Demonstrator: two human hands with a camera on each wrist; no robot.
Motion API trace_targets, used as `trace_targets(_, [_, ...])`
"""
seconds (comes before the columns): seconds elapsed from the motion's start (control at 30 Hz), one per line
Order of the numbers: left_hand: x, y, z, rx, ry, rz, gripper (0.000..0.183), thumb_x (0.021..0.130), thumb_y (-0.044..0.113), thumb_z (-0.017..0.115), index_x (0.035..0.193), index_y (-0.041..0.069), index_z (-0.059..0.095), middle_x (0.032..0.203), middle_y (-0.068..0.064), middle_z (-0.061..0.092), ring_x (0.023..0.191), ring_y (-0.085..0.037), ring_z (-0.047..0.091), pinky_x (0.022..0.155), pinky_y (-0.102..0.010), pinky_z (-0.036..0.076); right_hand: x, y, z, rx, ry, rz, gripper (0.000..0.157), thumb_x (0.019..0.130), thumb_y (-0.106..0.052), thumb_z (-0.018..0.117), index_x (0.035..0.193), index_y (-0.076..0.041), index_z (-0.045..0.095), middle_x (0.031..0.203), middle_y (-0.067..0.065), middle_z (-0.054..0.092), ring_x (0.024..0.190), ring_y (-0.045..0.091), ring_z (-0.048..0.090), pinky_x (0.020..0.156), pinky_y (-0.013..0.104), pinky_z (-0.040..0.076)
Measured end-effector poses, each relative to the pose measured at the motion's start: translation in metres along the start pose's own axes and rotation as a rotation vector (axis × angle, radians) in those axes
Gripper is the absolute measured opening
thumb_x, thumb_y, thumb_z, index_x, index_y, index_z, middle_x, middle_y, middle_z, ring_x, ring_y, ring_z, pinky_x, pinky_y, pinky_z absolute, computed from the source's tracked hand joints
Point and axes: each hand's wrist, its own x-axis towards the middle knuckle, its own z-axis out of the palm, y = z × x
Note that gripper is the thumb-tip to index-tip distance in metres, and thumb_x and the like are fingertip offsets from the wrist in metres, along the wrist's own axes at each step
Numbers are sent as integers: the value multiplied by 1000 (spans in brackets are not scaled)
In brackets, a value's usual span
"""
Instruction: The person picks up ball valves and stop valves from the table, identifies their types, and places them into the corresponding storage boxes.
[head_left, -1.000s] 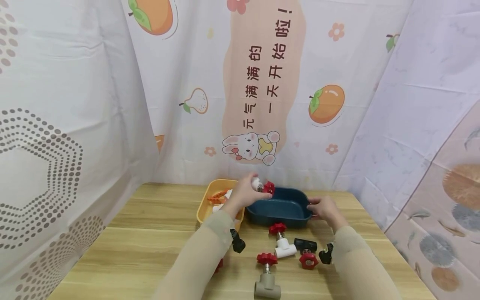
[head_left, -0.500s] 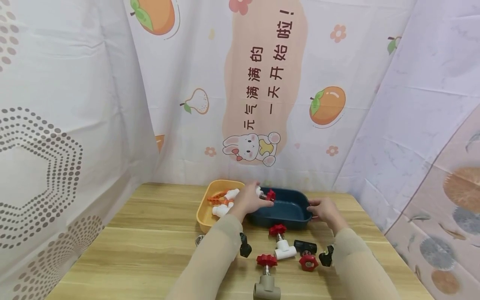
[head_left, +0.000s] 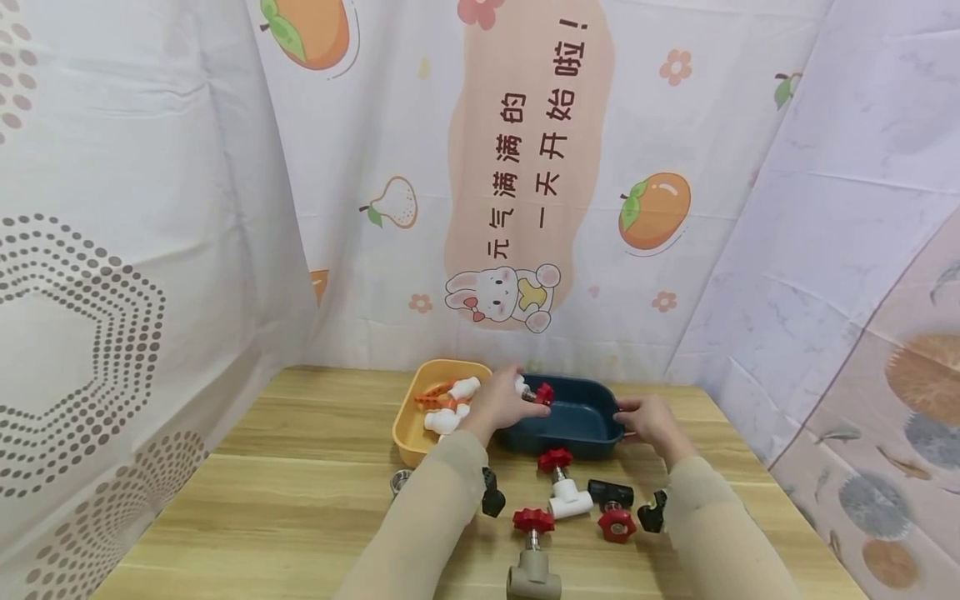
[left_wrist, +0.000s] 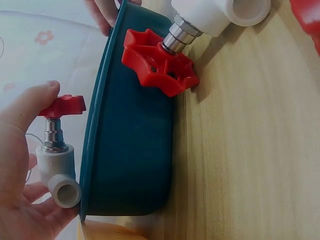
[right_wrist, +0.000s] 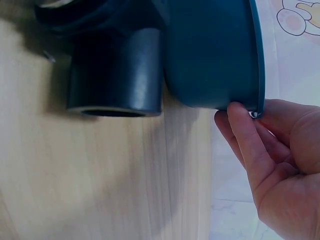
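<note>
Thumb and fingers of a person's left hand [head_left: 499,405] close around a white plastic pipe valve with a red scalloped handwheel [left_wrist: 56,159], brought lower and closer to the wearer in the past second. It now hangs above the ten-o'clock part of an oblong dark-blue plastic basin [head_left: 562,442], held rather than laid inside, so the placing appears unfinished. At three o'clock, the right hand [head_left: 648,421] pinches the basin's rim between thumb and fingers, much as it did a second earlier. At nine o'clock, a rounded yellow plastic tray [head_left: 406,428] shows more of its white plastic fittings [head_left: 441,422] since the forearm shifted. On the wood-grain desk [head_left: 300,483], a white T-shaped valve [head_left: 570,498] sits at six o'clock, a black plastic valve [head_left: 612,491] at five.
</note>
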Motion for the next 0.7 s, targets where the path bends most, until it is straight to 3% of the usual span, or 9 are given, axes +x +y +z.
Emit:
trace_targets(0.23, [2, 1, -1, 4, 1, 29, 75, 86, 52, 78, 145, 14, 54, 144, -9, 54, 125, -28, 53, 105, -49, 47, 0, -2, 0, -14, 1, 0, 39, 98, 5, 59, 135, 17, 54, 124, 35, 62, 98, 40, 70, 78, 50, 60])
trace_targets(0.7, [-3, -1, -7, -5, -9, 57, 73, 86, 52, 78, 145, 17, 54, 146, -7, 52, 127, -26, 52, 105, -48, 48, -1, -1, 0, -9, -6, -2, 39, 98, 7, 59, 135, 18, 53, 124, 36, 62, 98, 42, 70, 77, 50, 60])
